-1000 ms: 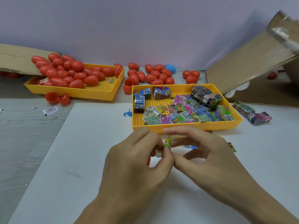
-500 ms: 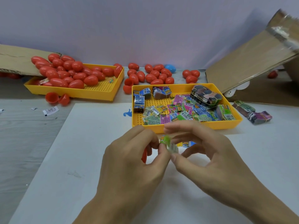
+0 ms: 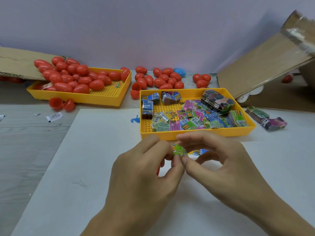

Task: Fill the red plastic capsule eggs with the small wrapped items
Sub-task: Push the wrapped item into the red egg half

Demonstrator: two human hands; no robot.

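Green packet [image 3: 179,150] — between both hands

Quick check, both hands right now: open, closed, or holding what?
Left hand: closed, pinching the green wrapped item; a red sliver shows beneath its fingers.
Right hand: closed, pinching the same green wrapped item.

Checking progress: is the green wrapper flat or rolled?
Rolled: the green wrapper curves into a small tube, pinched between left hand and right hand.
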